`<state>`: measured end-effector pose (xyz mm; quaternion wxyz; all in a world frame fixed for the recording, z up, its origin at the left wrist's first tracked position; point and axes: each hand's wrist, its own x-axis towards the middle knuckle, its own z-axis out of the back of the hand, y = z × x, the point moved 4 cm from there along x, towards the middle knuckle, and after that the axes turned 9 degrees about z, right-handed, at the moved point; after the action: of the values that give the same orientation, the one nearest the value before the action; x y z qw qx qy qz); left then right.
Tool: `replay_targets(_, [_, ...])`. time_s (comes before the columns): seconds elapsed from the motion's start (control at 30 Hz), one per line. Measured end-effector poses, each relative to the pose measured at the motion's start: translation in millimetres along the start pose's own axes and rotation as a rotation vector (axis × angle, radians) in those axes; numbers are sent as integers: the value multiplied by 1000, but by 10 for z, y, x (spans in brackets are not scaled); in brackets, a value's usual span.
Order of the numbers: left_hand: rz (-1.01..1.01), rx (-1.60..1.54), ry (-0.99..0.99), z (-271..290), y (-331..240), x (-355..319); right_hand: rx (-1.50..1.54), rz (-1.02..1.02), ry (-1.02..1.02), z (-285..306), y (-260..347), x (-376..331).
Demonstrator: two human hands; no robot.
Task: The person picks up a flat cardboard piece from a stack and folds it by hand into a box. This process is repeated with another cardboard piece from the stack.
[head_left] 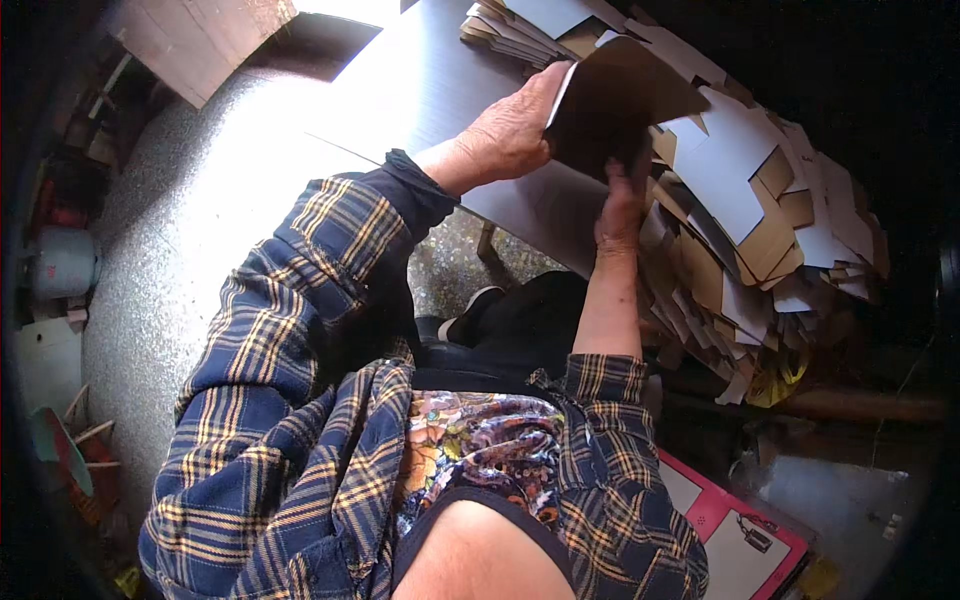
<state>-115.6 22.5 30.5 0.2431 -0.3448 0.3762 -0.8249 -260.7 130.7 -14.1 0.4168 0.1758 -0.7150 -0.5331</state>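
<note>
Fingers of your left hand and right hand clamped a flat brown cardboard piece, likely steadying it.

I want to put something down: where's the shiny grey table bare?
Beyond the left hand, the table is bare up to the heaped flat white and brown cardboard pieces. A smaller bare strip lies between that hand and the right hand, below the held dark brown cardboard. Crowded: the right, with that heap.
</note>
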Motion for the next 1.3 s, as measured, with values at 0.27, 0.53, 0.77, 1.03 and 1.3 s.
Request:
replay_targets(0.27, [-96, 21, -25, 96, 97, 13, -213, -43, -9, -49, -235, 32])
replay_targets(0.53, [30, 107, 103, -30, 169, -52, -245, -106, -5, 7, -164, 12])
replay_targets(0.77, [236, 103, 173, -280, 671, 9, -135, -298, -48, 50, -303, -45])
replay_targets(1.03, [270, -71, 240, 301, 267, 244, -394, 313, -207, 89, 264, -373])
replay_targets(1.3, [522, -529, 23, 511, 688, 386, -333, 474, 394, -1208, 759, -564])
